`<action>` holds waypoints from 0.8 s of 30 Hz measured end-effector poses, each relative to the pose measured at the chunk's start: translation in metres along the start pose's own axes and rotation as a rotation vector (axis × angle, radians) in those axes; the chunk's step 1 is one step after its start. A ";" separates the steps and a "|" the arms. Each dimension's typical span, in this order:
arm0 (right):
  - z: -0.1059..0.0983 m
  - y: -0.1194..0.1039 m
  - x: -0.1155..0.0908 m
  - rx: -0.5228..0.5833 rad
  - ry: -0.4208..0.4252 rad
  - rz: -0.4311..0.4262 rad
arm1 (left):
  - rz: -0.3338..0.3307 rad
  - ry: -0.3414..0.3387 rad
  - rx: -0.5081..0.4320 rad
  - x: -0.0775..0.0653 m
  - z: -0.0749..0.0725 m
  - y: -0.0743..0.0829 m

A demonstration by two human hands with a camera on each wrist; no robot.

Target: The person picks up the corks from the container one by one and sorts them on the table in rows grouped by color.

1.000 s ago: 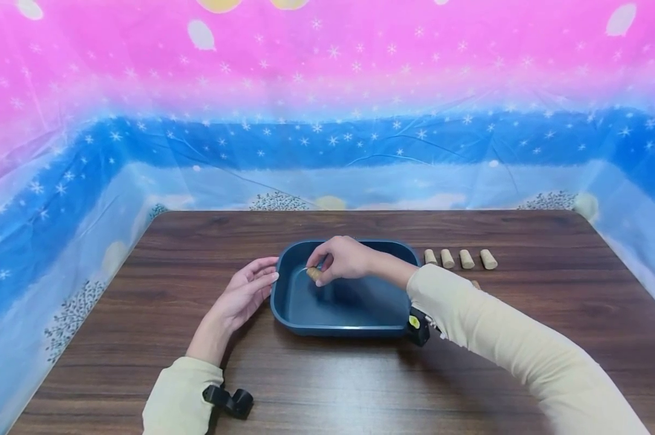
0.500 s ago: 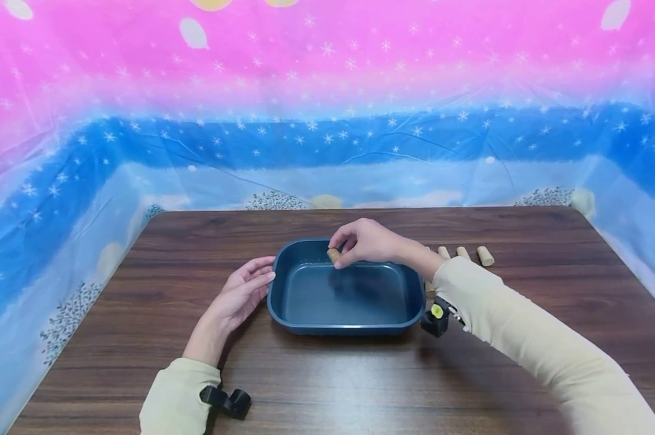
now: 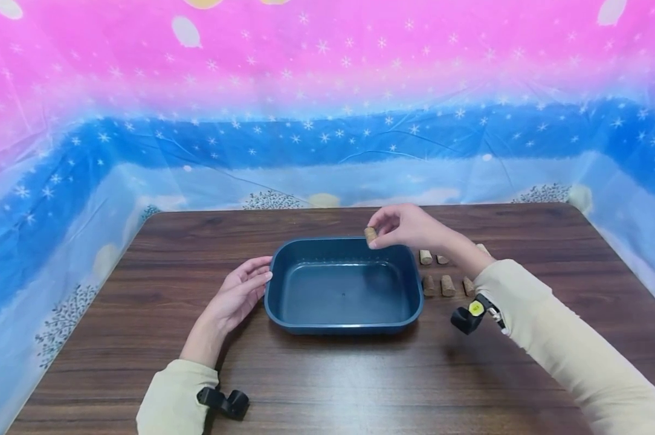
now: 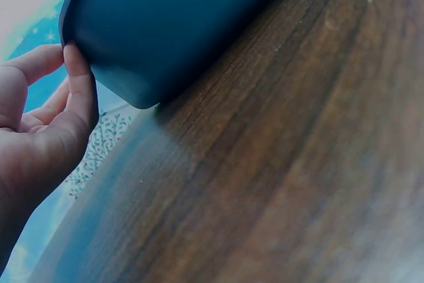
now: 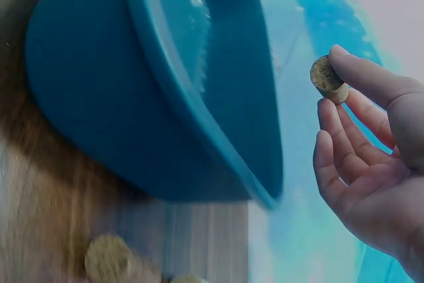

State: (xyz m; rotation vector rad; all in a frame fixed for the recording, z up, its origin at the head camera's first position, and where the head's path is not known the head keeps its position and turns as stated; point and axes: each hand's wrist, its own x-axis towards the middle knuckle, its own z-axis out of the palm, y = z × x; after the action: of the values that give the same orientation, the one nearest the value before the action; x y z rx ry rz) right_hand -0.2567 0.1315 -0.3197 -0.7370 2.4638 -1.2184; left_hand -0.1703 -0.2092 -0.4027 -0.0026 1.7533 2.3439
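Observation:
A cork [image 3: 370, 235] is pinched between the thumb and fingers of my right hand [image 3: 409, 228], over the far rim of a dark blue rectangular tub [image 3: 344, 329]. The right wrist view shows the cork [image 5: 329, 80] by its speckled round end, beside the tub's wall [image 5: 132, 111]. My left hand [image 3: 246, 293] rests its fingertips on the tub's left side, all from outside. Seen from the left wrist, those fingertips [image 4: 74, 57] touch the wall just at the rim.
Several corks stand on the wooden table right of the tub in two rows, a paler cork [image 3: 425, 258] in the back row and a darker cork [image 3: 448, 286] in the front. My right forearm partly covers them. A patterned cloth [image 3: 306, 139] hangs behind the table.
My right hand has moved right and back with the cork, from inside the tub to over its far rim. The front-row corks have come into view. My left hand stays at the tub.

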 end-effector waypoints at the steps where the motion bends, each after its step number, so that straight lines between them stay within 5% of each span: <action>1: -0.003 0.002 -0.002 0.003 0.013 0.008 | 0.000 -0.001 0.000 0.000 0.000 0.000; 24: -0.044 0.057 -0.070 -0.032 0.154 0.147 | 0.002 -0.008 -0.011 -0.001 0.001 0.000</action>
State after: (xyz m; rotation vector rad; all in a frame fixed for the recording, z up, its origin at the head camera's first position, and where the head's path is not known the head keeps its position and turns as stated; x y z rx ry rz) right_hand -0.2377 0.2287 -0.3366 -0.4760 2.6137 -1.2245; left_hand -0.1692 -0.2086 -0.4019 0.0070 1.7372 2.3523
